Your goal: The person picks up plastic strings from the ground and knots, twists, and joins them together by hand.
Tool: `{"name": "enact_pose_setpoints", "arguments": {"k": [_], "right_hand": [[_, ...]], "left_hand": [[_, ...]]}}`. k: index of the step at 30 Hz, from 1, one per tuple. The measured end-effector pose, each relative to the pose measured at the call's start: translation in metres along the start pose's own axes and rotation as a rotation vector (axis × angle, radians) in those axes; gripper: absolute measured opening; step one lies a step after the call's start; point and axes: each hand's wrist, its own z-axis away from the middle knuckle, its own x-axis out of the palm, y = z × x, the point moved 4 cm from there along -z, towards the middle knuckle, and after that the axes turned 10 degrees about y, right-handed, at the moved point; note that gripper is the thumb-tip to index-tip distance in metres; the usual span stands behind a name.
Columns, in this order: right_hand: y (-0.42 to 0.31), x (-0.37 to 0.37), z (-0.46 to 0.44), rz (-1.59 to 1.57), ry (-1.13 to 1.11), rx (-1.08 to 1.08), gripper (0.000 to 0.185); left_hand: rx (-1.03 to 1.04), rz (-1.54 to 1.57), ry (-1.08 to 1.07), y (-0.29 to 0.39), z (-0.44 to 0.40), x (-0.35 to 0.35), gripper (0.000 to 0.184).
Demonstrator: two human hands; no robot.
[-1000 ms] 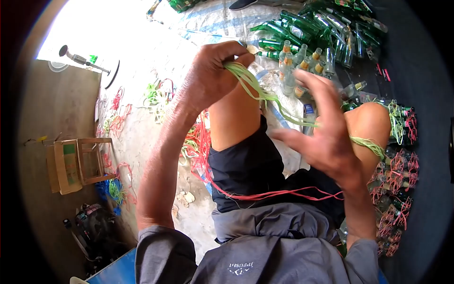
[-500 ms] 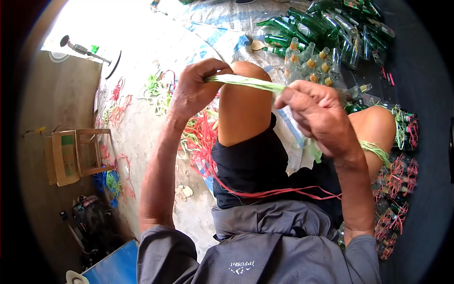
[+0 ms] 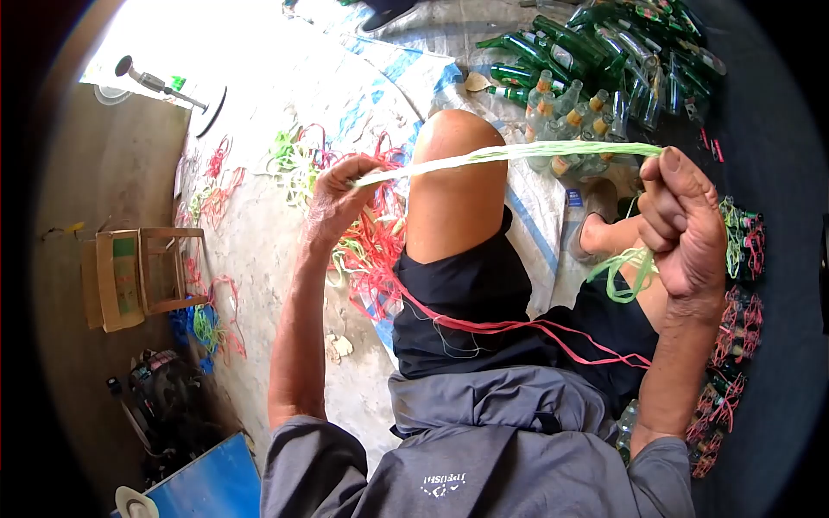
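Person's left hand [image 3: 342, 194] and right hand [image 3: 688, 224] well apart, both clamped on stretched green strands [image 3: 509, 153], red strands [image 3: 492, 327] across dark shorts [image 3: 471, 289], clear bottles [image 3: 541, 121] standing at far right

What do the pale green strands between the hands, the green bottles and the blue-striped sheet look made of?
Pale green strands: probably plastic twine, slightly glossy, given the thin, flat-looking ribbons.
Green bottles: likely glass, smooth and shiny, with translucent bodies and highlights.
Blue-striped sheet: perhaps plastic tarp, fairly dull and wrinkled; weave unclear.

Green strands [image 3: 518, 151], seemingly taut
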Motion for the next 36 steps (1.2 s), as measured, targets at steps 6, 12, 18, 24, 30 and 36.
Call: {"name": "enact_pose_setpoints", "arguments": {"k": [6, 12, 18, 24, 30, 36], "right_hand": [[-0.008, -0.016, -0.006, -0.077, 0.111, -0.043, 0.024], [-0.01, -0.038, -0.012, -0.121, 0.154, -0.058, 0.027], [-0.015, -0.05, -0.013, -0.117, 0.198, -0.048, 0.024], [-0.023, -0.052, -0.014, -0.051, 0.282, -0.105, 0.023], [-0.027, -0.055, -0.012, -0.075, 0.298, -0.123, 0.023], [-0.031, -0.066, -0.008, -0.043, 0.308, -0.149, 0.023]], "left_hand": [[-0.113, -0.033, -0.028, -0.003, 0.024, 0.003, 0.015], [-0.161, 0.142, -0.074, 0.002, 0.047, 0.009, 0.014], [-0.222, 0.085, -0.073, -0.005, 0.059, -0.002, 0.019], [-0.343, 0.26, 0.033, -0.002, 0.067, -0.009, 0.027], [-0.304, 0.278, -0.057, 0.006, 0.071, -0.004, 0.019], [-0.323, 0.203, 0.025, 0.019, 0.072, -0.001, 0.018]]}}
